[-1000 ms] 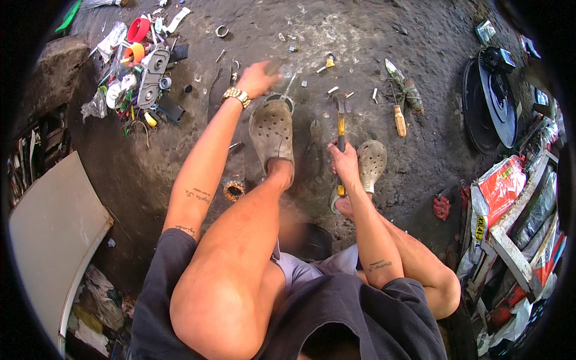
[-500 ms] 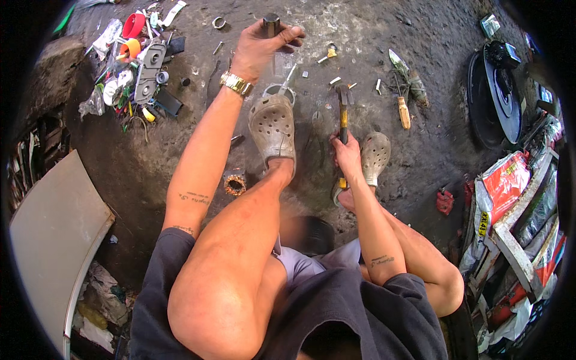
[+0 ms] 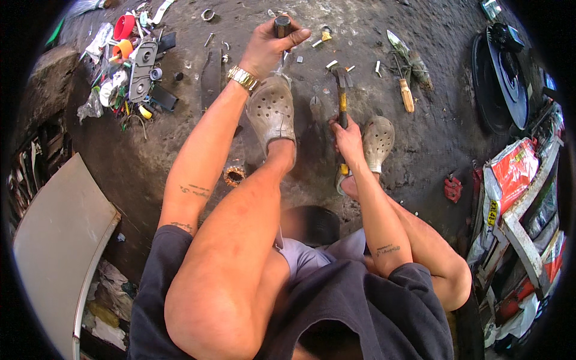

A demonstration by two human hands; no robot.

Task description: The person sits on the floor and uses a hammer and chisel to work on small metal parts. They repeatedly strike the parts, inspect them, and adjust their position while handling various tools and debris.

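Near the top middle, my left hand (image 3: 267, 49) is closed around a dark-handled tool (image 3: 282, 25), like a screwdriver or chisel, held upright. Its thin shaft points down just beyond the toe of my left clog (image 3: 273, 109); what the tip touches is hidden. A small metal piece (image 3: 277, 77) shows partly at that toe. My right hand (image 3: 348, 143) grips a claw hammer (image 3: 342, 99) by its black and yellow handle, between my two clogs. The hammer's head lies forward of the hand, close to the ground and apart from the dark-handled tool.
Mixed plastic scraps and a grey metal part (image 3: 143, 71) lie at the far left. A wooden-handled tool (image 3: 406, 95), a copper coil ring (image 3: 234, 176) and a red object (image 3: 453, 189) are on the ground. A black round part (image 3: 501, 84) and sacks (image 3: 512, 174) stand right; a pale panel (image 3: 63, 240) stands left.
My left hand and the dark-handled tool have moved slightly right. My left clog has slid forward, covering more of the metal ring at its toe. The hammer has shifted a little forward.
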